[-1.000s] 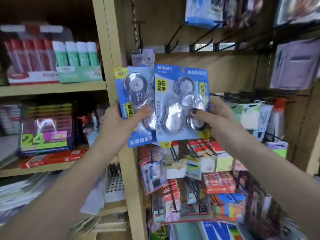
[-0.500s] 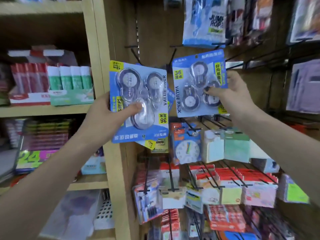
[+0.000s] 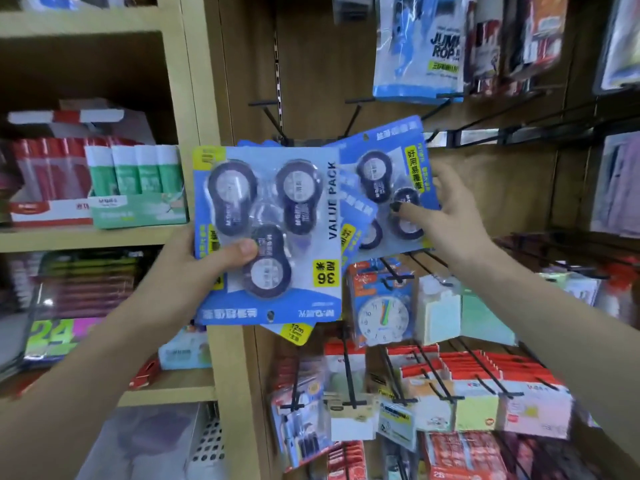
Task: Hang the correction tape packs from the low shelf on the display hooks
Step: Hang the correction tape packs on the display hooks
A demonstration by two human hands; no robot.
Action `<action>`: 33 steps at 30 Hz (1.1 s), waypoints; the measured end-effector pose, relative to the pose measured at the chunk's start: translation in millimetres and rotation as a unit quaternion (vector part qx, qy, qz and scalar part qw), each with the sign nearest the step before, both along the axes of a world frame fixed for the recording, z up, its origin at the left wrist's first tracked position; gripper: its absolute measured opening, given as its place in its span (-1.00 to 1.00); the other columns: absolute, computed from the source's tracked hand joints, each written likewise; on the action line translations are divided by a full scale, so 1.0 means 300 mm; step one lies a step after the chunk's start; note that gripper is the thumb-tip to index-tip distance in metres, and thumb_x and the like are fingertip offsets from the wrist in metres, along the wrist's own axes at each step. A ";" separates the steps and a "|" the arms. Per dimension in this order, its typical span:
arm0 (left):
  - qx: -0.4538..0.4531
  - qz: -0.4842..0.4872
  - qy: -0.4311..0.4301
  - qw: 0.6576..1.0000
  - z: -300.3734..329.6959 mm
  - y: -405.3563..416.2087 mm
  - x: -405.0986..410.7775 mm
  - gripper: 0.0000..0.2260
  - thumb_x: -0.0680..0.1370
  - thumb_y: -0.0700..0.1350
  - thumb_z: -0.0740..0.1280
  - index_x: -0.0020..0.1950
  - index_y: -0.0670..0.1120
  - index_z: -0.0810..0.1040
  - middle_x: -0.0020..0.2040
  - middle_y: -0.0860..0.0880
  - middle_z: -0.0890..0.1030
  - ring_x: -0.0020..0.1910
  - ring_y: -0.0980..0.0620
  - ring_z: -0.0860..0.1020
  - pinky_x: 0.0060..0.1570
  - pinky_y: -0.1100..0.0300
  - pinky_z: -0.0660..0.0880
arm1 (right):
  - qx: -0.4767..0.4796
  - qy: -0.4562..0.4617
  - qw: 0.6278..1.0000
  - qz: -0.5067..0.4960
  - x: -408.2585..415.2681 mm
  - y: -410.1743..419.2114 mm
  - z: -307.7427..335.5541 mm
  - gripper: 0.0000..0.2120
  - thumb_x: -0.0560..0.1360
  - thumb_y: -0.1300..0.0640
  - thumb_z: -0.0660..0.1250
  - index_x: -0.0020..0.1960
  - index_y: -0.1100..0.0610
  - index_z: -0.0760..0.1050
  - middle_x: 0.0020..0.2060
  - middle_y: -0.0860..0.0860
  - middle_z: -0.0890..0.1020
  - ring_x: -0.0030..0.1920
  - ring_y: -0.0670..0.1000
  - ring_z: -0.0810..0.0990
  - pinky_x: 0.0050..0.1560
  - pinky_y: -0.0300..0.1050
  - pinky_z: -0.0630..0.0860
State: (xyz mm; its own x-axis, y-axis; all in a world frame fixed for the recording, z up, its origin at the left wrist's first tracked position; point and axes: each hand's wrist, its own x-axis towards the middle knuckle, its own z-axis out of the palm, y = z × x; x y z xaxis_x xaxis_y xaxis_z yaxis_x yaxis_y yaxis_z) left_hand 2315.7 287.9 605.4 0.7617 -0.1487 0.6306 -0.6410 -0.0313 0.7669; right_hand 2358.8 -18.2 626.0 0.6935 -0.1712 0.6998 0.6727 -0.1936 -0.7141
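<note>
Head view, the only view supplied. Since half a second ago the right hand (image 3: 446,216) has carried its correction tape pack (image 3: 384,188) leftward and tilted it, so that this pack now overlaps the right edge of the stack held by the left hand (image 3: 204,261), whereas the two were then held apart with a gap between them. The pack's hang hole at its top edge now sits just below and right of the empty display hooks (image 3: 277,119) on the wooden back panel (image 3: 311,64), nearer to them than before. Judgement: the right pack is being lined up for hanging but is not yet on a hook; no pack of this kind is seen hanging. The right hand pinches the pack at its right side, thumb on the front over a blister, fingers behind. The left hand grips the left stack of packs (image 3: 266,233) at its lower left, thumb pressed across the front; this stack is upside down, its hang hole at the bottom, and further packs show behind it. It lies in front of the shelf upright (image 3: 204,98), well below the hooks. Glue sticks (image 3: 135,174) stand on the shelf to the left; a toy clock (image 3: 381,317) hangs below the packs.
</note>
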 end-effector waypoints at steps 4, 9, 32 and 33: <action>0.051 0.009 0.010 0.999 0.005 -0.100 0.041 -0.63 0.33 0.04 0.61 0.10 0.09 0.67 -0.02 0.10 0.77 -0.04 0.08 0.75 -0.14 0.25 0.65 | 0.064 0.029 0.996 0.059 0.039 0.057 0.007 -0.61 0.59 0.33 0.37 0.33 -0.01 0.52 0.03 0.03 0.73 -0.07 0.04 0.70 -0.14 -0.11 0.61; 0.039 0.013 0.030 0.999 0.029 -0.175 0.110 -0.68 0.36 0.02 0.58 0.08 0.09 0.64 -0.05 0.14 0.77 -0.07 0.12 0.74 -0.02 0.11 0.63 | 0.122 0.074 0.983 0.119 0.071 0.043 0.036 -0.63 0.65 0.30 0.19 0.37 0.04 0.55 0.08 0.16 0.72 -0.07 0.15 0.65 -0.17 -0.08 0.54; 0.020 -0.038 0.083 0.996 0.055 -0.245 0.164 -0.81 0.55 -0.08 0.45 0.16 0.03 0.63 0.00 0.04 0.78 -0.05 0.02 0.76 -0.11 0.15 0.67 | 0.106 0.081 0.989 0.057 0.104 0.032 0.035 -0.73 0.52 -0.15 0.32 0.00 -0.01 0.68 -0.05 0.04 0.76 -0.06 0.09 0.71 -0.06 -0.01 0.54; 0.017 -0.036 0.089 0.995 0.055 -0.245 0.168 -0.82 0.55 -0.07 0.44 0.15 0.03 0.64 -0.01 0.04 0.78 -0.06 0.01 0.76 -0.10 0.14 0.67 | 0.096 0.090 0.988 0.084 0.105 0.032 0.036 -0.69 0.57 -0.17 0.26 -0.14 -0.04 0.68 -0.17 0.01 0.75 -0.18 0.05 0.70 -0.14 -0.06 0.53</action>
State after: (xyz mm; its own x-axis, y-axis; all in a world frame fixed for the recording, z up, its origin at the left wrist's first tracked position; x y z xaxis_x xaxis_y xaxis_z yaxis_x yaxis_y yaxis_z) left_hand 2366.3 214.5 622.1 0.8478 -0.2258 0.4799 -0.4960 -0.0174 0.8681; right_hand 2390.3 -8.7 636.7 0.8331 -0.1607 0.5293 0.5435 0.0594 -0.8373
